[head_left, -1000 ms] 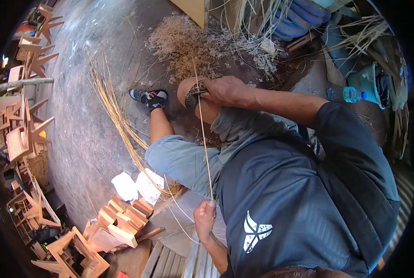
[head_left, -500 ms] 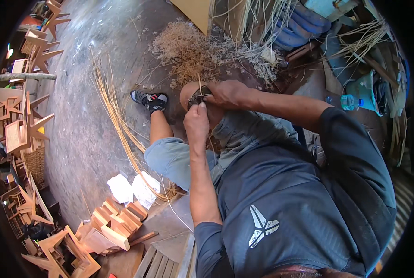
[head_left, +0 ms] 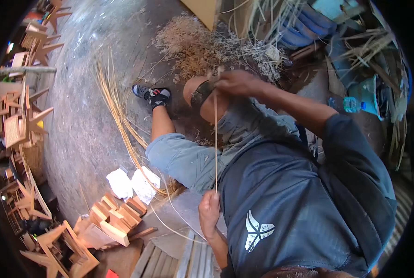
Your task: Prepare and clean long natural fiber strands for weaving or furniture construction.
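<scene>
My left hand is closed on a thin cane strip low at my waist. The strip runs straight up to my right knee, where a dark pad is wrapped over the skin. My right hand is closed and blurred at the top of the strip, beside the pad; what exactly is in its fingers is too smeared to make out. Pale curled shavings lie on the floor beyond my knee. A long bundle of cane lies along my left leg.
Wooden chair frames line the far left. Wood blocks, white paper sheets and a slatted wooden piece lie lower left. At the right are a plastic bottle, a pale bucket, scrap wood and loose strands.
My left hand went from my waist up to the knee, then came back down with the strip stretched below the pad. My right hand has shifted slightly up and right, now blurred.
</scene>
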Motion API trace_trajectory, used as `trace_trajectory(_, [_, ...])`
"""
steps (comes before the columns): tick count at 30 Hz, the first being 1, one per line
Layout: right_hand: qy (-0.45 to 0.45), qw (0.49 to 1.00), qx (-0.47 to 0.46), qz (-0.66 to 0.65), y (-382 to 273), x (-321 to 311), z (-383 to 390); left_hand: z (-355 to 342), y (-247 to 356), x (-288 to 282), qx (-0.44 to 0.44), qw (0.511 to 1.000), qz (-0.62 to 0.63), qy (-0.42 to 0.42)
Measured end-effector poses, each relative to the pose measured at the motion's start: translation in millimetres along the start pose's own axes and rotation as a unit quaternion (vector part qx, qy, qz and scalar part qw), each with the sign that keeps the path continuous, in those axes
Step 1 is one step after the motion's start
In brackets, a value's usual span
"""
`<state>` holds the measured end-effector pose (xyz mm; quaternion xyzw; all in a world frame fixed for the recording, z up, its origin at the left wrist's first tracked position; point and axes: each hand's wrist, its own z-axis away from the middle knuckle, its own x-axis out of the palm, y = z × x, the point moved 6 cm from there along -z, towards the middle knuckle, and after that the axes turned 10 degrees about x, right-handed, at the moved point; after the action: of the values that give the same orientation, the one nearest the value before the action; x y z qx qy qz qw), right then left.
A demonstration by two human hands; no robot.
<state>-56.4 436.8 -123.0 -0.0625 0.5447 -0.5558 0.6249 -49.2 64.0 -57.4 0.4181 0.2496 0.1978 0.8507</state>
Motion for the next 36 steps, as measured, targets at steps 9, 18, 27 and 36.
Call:
trace_trajectory(9, [-0.223, 0.932, 0.108, -0.263, -76, 99, 108, -79, -12, -43, 0.204, 0.970, -0.050, 0.123])
trace_trajectory(18, [-0.442, 0.827, 0.059, -0.343, -124, 189, 183, 0, -22, -57, 0.241, 0.942, 0.039, 0.232])
trace_trajectory(27, [-0.432, 0.795, 0.078, -0.418, -120, 205, 197, 22, -33, -50, 0.208, 0.951, 0.074, 0.217])
trace_trajectory(36, [-0.447, 0.757, 0.143, -0.456, -115, 199, 195, 42, -47, -53, 0.196, 0.973, 0.062, 0.108])
